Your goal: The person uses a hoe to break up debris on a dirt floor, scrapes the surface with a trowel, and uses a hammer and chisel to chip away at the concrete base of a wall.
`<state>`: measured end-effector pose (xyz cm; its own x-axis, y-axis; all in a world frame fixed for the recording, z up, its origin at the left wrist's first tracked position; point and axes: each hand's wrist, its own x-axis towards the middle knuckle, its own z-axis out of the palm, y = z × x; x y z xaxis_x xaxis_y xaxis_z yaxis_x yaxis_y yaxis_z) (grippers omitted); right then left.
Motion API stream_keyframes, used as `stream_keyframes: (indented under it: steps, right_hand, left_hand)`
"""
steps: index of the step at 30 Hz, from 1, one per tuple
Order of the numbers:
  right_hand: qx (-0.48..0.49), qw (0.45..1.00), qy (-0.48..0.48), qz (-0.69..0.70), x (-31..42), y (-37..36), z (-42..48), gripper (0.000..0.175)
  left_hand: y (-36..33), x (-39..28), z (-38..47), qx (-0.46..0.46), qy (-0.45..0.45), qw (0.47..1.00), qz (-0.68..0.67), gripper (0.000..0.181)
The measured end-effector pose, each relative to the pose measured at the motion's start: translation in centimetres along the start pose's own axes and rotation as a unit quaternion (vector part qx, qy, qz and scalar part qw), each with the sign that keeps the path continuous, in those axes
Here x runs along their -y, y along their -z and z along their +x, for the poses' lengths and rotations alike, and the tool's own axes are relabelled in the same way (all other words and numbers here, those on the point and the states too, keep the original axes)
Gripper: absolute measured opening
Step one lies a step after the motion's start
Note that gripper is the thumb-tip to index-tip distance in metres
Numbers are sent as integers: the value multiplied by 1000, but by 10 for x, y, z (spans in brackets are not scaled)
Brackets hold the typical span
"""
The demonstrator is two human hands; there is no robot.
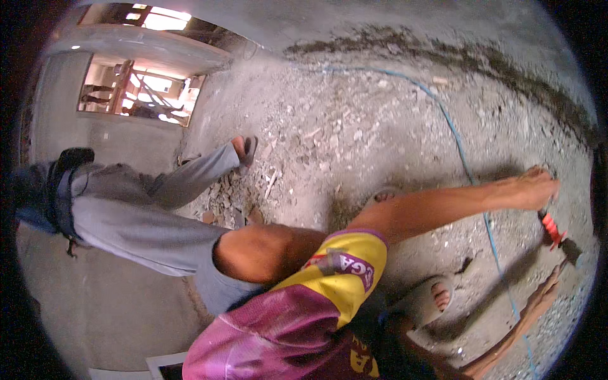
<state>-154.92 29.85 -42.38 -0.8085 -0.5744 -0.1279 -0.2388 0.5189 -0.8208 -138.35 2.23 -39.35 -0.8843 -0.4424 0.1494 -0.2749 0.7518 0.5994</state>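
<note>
My left hand (536, 187) reaches to the far right and is closed on the black end of a tool with a red grip (551, 228) and a dark head (570, 251), probably a hammer. The head hangs over the rough floor. My right arm comes in at the lower right, stretched by the lens, and my right hand (548, 285) lies just below the tool's head. A thin dark piece shows between them; whether my fingers hold it is not clear. A blue hose or cable (456, 128) runs across the floor and passes behind both my arms.
Broken rubble (327, 133) covers the floor. A person in grey trousers (142, 223) stands close at the left, one sandalled foot (247, 152) beside the debris. A grey wall (475, 23) borders the top, with an opening (142, 90) at the upper left. My bent knee and sandalled feet are below me.
</note>
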Motion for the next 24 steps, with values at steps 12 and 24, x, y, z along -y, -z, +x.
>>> stream_keyframes:
  steps: [12, 24]
  right_hand:
    - [-36, 988, 5, -150, 15, -16, -24, 46]
    - [-33, 990, -28, -134, 7, -16, -8, 50]
  left_hand:
    - [171, 34, -1, 175, -98, 968, 153, 25]
    - [146, 51, -50, 314, -214, 909, 169, 30]
